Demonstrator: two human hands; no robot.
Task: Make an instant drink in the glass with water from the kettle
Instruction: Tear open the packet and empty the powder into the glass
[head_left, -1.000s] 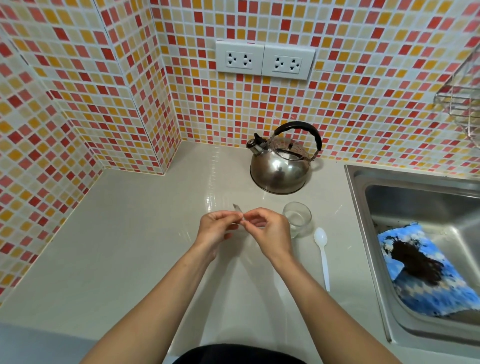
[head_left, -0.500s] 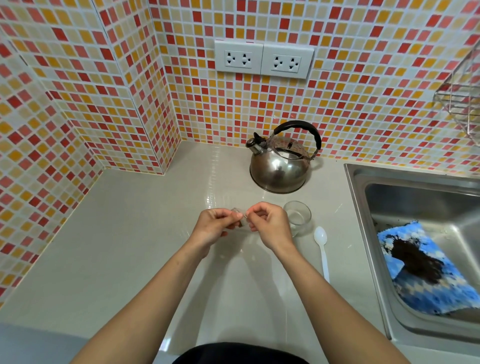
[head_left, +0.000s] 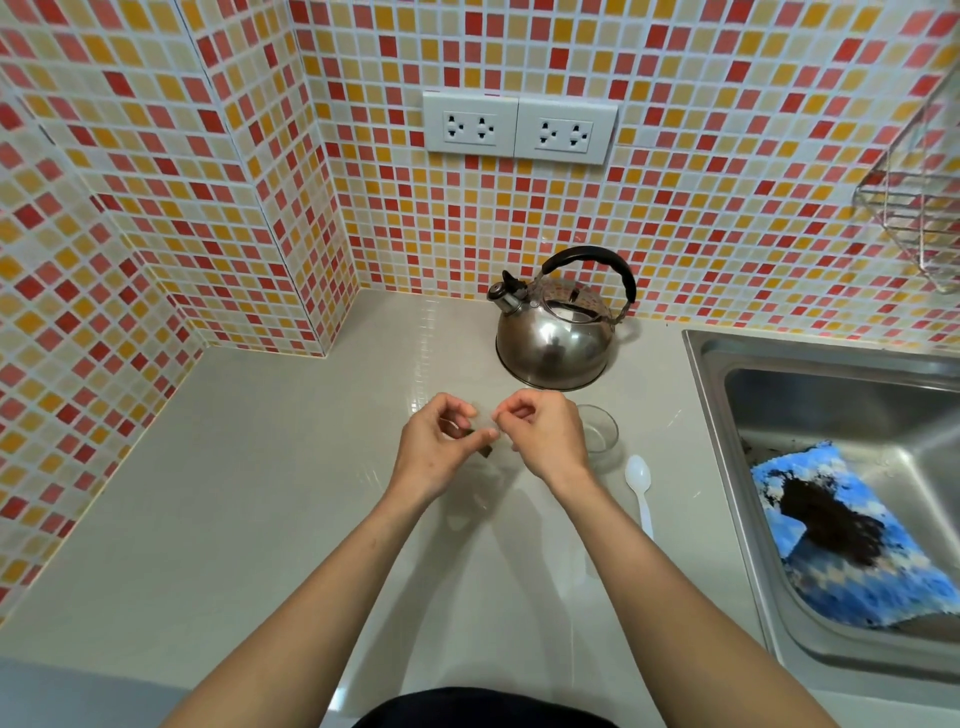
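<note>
The kettle (head_left: 553, 340) is waiting beyond my fingers, the glass (head_left: 597, 428) just right of them, ready for powder; I am pinching a small sachet (head_left: 480, 434) between both hands, left hand (head_left: 434, 447) and right hand (head_left: 543, 436) gripping opposite edges to tear it
</note>
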